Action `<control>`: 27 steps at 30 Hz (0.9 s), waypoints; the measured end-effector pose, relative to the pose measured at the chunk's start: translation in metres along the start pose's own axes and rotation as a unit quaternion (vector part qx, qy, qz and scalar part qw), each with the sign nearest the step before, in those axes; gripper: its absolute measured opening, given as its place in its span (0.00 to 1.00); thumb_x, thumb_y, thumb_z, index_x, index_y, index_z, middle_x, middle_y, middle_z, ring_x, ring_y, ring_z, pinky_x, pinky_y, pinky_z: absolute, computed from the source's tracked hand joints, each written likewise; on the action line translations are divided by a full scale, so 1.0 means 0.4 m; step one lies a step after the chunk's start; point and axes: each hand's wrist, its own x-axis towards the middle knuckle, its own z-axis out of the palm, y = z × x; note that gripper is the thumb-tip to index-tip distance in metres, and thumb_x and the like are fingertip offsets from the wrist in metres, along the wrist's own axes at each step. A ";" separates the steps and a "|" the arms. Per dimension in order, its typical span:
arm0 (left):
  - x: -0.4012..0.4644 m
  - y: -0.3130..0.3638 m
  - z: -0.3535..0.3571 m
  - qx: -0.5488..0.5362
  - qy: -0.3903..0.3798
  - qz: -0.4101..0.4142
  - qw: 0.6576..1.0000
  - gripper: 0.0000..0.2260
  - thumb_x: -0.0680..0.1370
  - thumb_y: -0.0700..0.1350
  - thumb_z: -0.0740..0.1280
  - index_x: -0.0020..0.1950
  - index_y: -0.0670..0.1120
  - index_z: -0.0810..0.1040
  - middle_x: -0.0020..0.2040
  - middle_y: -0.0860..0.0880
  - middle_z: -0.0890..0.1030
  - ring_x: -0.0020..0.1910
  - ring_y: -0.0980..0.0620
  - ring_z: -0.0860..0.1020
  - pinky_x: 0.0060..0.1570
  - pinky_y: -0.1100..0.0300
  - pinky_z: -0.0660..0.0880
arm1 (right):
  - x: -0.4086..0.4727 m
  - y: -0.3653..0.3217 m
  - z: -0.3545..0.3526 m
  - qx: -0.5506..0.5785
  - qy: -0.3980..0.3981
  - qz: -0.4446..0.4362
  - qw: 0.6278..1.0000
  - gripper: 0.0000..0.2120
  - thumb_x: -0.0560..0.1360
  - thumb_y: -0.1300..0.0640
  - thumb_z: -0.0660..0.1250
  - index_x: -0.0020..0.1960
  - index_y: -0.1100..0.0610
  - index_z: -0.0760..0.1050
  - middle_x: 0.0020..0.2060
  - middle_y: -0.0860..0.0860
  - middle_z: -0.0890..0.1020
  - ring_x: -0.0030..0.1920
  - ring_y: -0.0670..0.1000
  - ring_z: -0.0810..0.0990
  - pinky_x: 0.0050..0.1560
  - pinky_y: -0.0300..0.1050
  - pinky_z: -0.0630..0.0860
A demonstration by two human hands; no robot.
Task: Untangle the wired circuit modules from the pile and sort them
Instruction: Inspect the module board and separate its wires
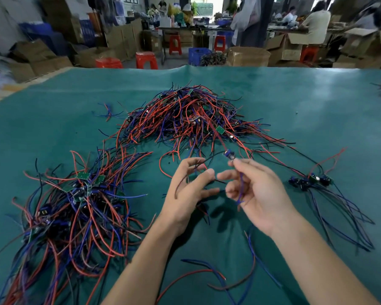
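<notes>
We hold one module (228,154) above the table (317,111), its small dark blue body pinched at the fingertips of our right hand (254,192), a blue wire trailing down across that palm. Our left hand (190,190) has fingers curled loosely round a black wire. The hands sit close, not touching. Beyond them lies the big tangled pile (191,115) of red, blue and black wires. Left of the hands, a second heap (75,212); right, a small sorted group (310,180). Bare green cloth lies between.
</notes>
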 end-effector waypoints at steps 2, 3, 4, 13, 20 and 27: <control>-0.001 0.000 -0.002 0.013 0.009 -0.001 1.000 0.25 0.71 0.48 0.70 0.68 0.51 0.72 0.67 0.46 0.73 0.52 0.59 0.82 0.45 0.58 0.80 | 0.000 0.019 0.008 0.015 -0.015 0.041 0.999 0.03 0.83 0.61 0.61 0.51 0.59 0.72 0.35 0.60 0.85 0.23 0.51 0.79 0.25 0.41 0.75; 0.001 -0.001 -0.003 0.019 0.012 -0.006 1.000 0.29 0.71 0.50 0.70 0.72 0.55 0.69 0.69 0.49 0.72 0.53 0.60 0.82 0.44 0.58 0.80 | -0.001 0.026 0.011 0.031 -0.022 0.054 0.998 0.03 0.83 0.61 0.61 0.51 0.59 0.72 0.35 0.60 0.85 0.24 0.51 0.79 0.25 0.42 0.76; 0.002 -0.002 -0.004 0.017 0.015 -0.010 1.000 0.33 0.71 0.51 0.70 0.75 0.57 0.65 0.72 0.50 0.70 0.54 0.60 0.82 0.44 0.58 0.80 | -0.002 0.029 0.013 0.053 -0.028 0.063 0.996 0.03 0.83 0.61 0.60 0.51 0.59 0.72 0.36 0.61 0.85 0.24 0.52 0.80 0.26 0.42 0.77; 0.006 -0.004 -0.011 0.082 0.003 0.021 0.996 0.11 0.79 0.50 0.66 0.58 0.51 0.84 0.56 0.47 0.83 0.52 0.52 0.80 0.41 0.55 0.78 | -0.003 0.026 0.012 -0.040 -0.023 0.034 0.998 0.06 0.83 0.61 0.61 0.48 0.58 0.71 0.31 0.61 0.82 0.23 0.52 0.77 0.23 0.40 0.73; 0.001 0.002 -0.003 0.077 -0.023 0.015 0.997 0.18 0.81 0.51 0.65 0.48 0.36 0.81 0.36 0.42 0.78 0.28 0.46 0.72 0.31 0.53 0.69 | -0.012 0.049 0.007 -0.277 -0.083 -0.050 0.956 0.07 0.82 0.62 0.65 0.45 0.59 0.72 0.30 0.59 0.82 0.24 0.56 0.78 0.25 0.45 0.75; 0.004 0.001 -0.007 0.091 -0.003 -0.006 0.996 0.15 0.80 0.49 0.67 0.53 0.37 0.83 0.55 0.33 0.82 0.54 0.36 0.80 0.62 0.31 0.72 | -0.002 0.046 -0.024 -0.530 -0.008 -0.270 0.804 0.16 0.74 0.50 0.73 0.32 0.55 0.75 0.23 0.48 0.75 0.25 0.47 0.69 0.31 0.41 0.66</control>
